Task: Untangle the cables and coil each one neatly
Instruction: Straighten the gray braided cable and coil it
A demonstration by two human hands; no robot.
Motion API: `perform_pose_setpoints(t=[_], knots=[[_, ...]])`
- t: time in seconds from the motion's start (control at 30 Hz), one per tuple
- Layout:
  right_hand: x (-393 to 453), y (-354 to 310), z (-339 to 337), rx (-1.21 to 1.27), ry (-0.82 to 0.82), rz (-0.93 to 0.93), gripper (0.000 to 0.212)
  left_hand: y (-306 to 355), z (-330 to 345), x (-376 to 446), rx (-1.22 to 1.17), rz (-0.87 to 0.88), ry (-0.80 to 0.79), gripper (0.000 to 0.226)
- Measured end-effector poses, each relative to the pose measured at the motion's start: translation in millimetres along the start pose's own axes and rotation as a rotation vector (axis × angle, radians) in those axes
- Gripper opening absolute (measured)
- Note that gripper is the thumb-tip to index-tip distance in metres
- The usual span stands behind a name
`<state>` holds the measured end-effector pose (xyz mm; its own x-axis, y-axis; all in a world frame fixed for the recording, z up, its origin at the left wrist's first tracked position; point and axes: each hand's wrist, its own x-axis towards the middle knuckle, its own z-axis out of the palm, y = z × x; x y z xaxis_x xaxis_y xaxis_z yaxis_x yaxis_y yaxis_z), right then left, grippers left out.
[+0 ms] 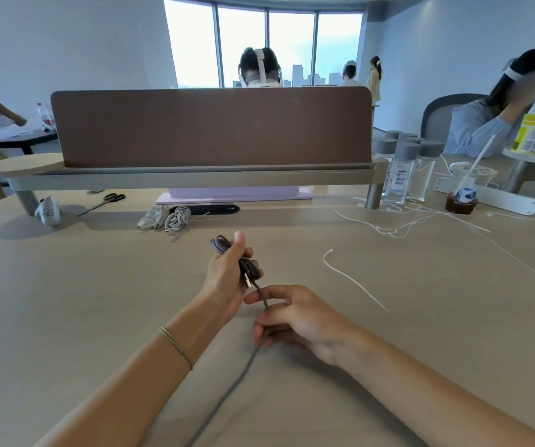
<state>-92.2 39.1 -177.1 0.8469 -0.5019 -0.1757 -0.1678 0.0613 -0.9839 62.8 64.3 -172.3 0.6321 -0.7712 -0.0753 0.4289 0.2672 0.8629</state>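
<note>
A dark grey braided cable (pixel 227 391) runs from the table's near edge up through both hands. My left hand (pixel 227 269) grips a bundle of its coiled loops, with a metal plug sticking out below the fingers. Just below it, my right hand (pixel 295 317) pinches the loose strand, which trails down over the tabletop (pixel 98 301). Two white cables (pixel 166 217) lie coiled side by side farther back, left of centre.
A loose white zip tie (pixel 353 279) lies to the right, with more white ties (pixel 398 227) behind it. Scissors (pixel 104 201) lie at the back left. Clear bottles (pixel 405 169), an iced drink cup (pixel 463 191) and a brown desk divider (pixel 211 127) stand at the back. People sit beyond.
</note>
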Motion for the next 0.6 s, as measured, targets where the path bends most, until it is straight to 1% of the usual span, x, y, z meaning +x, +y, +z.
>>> perform_pose_setpoints(t=[0.03,0.07,0.1,0.17,0.23,0.27,0.33,0.37,0.4,0.43,0.47,0.53,0.6], knots=[[-0.9,-1.9,-0.1,0.189,-0.042,0.065,0.024,1.1,-2.3,3.3,0.038,0.055,0.043,0.027],[-1.8,-3.7,-1.8,0.313,-0.078,0.126,0.023,2.9,-4.5,6.2,0.088,0.100,0.083,0.026],[-3.0,-5.9,-4.1,0.381,-0.109,0.184,0.024,5.0,-7.4,9.0,0.150,0.139,0.125,0.026],[-7.4,-10.9,-8.5,0.379,-0.169,0.265,0.024,9.0,-15.6,15.1,0.285,0.197,0.214,0.024],[-12.3,-16.0,-12.4,0.215,-0.196,0.259,0.023,13.7,-25.7,20.2,0.389,0.244,0.289,0.021],[-14.5,-18.5,-15.3,0.063,-0.166,0.210,0.023,15.1,-30.7,22.3,0.433,0.262,0.303,0.021],[-14.5,-21.1,-25.4,-0.371,-0.006,0.035,0.023,13.4,-40.7,28.5,0.548,0.293,0.295,0.020],[-15.6,-24.1,-30.2,-0.577,0.082,-0.068,0.022,11.2,-42.9,29.6,0.614,0.304,0.274,0.022],[-16.7,-26.7,-34.5,-0.698,0.121,-0.151,0.021,7.4,-42.5,29.7,0.687,0.323,0.245,0.025],[-18.2,-30.2,-36.7,-0.712,0.096,-0.207,0.020,4.3,-40.5,27.6,0.774,0.357,0.214,0.030],[-20.4,-32.7,-38.1,-0.668,0.029,-0.237,0.018,1.2,-36.4,23.1,0.871,0.395,0.162,0.037],[-26.3,-38.4,-37.4,-0.584,-0.090,-0.279,0.016,-4.0,-25.3,11.9,1.055,0.439,0.008,0.061],[-30.1,-45.0,-38.5,-0.520,-0.097,-0.330,0.016,-8.7,-15.9,1.8,1.162,0.423,-0.185,0.083]])
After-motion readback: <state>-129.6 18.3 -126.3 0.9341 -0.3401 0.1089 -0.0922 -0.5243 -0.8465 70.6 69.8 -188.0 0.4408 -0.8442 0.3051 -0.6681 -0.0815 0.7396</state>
